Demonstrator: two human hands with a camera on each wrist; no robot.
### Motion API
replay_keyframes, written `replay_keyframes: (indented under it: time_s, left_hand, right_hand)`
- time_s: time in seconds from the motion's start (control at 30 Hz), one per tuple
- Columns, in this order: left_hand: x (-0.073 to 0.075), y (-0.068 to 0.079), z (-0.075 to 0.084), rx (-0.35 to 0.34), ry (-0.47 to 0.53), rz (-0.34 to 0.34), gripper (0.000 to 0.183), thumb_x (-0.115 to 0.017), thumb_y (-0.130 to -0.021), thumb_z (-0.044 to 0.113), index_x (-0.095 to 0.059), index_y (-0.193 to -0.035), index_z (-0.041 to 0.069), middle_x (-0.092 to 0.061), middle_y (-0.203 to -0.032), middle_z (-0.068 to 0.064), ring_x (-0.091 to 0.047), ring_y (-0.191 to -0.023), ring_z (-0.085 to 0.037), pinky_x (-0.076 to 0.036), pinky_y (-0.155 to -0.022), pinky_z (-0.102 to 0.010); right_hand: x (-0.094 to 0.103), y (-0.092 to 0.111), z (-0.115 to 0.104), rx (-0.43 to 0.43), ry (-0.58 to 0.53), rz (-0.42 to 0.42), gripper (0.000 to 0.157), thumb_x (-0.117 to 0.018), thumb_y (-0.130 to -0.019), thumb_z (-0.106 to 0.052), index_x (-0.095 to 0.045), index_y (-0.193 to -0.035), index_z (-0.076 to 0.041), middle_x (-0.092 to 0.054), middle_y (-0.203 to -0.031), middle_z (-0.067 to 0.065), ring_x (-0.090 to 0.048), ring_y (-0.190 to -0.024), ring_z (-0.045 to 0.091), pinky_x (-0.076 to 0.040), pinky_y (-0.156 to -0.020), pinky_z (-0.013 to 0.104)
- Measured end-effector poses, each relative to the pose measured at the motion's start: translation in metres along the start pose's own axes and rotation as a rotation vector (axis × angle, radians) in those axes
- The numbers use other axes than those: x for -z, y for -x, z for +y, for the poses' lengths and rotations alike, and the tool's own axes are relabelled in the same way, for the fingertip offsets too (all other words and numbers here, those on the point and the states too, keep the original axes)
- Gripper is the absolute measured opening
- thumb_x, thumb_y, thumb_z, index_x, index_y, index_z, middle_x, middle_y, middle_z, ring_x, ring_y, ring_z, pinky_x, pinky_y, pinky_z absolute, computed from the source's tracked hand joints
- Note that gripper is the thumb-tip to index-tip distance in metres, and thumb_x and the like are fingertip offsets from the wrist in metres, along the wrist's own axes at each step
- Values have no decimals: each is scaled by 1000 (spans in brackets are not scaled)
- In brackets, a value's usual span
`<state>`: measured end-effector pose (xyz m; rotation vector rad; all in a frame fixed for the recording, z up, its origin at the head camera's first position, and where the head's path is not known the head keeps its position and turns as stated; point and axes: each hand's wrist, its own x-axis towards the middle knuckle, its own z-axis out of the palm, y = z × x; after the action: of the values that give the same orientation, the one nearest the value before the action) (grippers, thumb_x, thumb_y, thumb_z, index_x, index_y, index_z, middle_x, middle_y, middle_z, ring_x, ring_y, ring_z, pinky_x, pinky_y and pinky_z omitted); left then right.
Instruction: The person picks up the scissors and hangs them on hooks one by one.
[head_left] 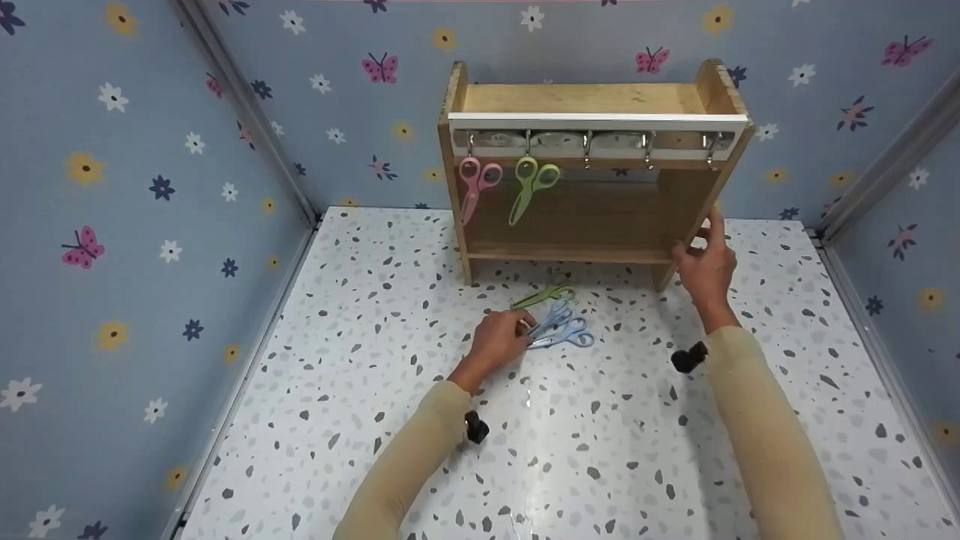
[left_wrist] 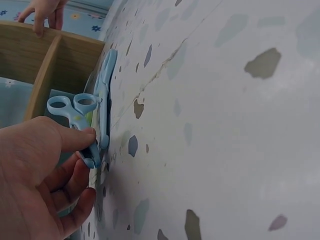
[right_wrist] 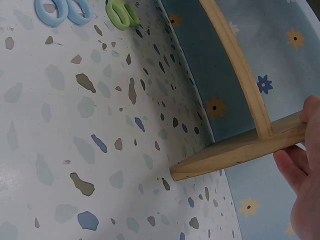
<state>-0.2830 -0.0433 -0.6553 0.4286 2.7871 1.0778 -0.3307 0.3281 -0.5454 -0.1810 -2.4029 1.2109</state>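
My left hand [head_left: 499,337] pinches a pair of light blue scissors [left_wrist: 75,116] by the blade end between thumb and fingers, handle loops pointing away. Another pair of blue scissors [head_left: 579,332] lies on the table beside it. Just behind lies a pair of green scissors [head_left: 541,295]. My right hand [head_left: 707,270] grips the right side panel [right_wrist: 235,154] of a wooden rack [head_left: 577,98], thumb on one face and fingers on the other. From the rack's two leftmost hooks hang pink scissors [head_left: 470,182] and green scissors [head_left: 526,184].
Several metal hooks line the rack's white front rail [head_left: 600,118]; the three on the right, including the middle hook [head_left: 587,154], hold nothing. The speckled white table [head_left: 600,450] is bounded by flowered wall panels [head_left: 135,285] at the back and sides.
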Motion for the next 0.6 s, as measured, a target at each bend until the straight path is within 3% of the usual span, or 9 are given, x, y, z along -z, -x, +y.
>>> replay_keyframes:
  time_s: [0.17, 0.4, 0.6]
  left_hand:
    - [0, 0, 0, 5, 4, -8, 19, -80, -103, 22, -84, -122, 24, -87, -109, 1, -80, -100, -17, -63, -90, -42]
    - [27, 18, 37, 16, 13, -18, 21, -78, -104, 15, -83, -123, 14, -87, -114, -8, -81, -108, -27, -63, -99, -50]
    - [30, 20, 42, 27, 12, -8, 21, -78, -104, 15, -83, -124, 14, -86, -116, -9, -82, -110, -27, -64, -101, -50]
  right_hand:
    - [0, -2, 0, -12, 0, -2, 81, -64, -105, -7, -34, -176, -30, -70, -152, 29, -79, -124, 51, -65, -101, 65]
    - [3, -2, -2, -38, -14, -19, 83, -67, -106, -8, -32, -177, -34, -68, -156, 26, -77, -130, 48, -63, -107, 62]
    - [2, -1, 0, -16, -17, -14, 83, -66, -105, -7, -32, -177, -31, -69, -153, 28, -77, -127, 51, -63, -105, 64]
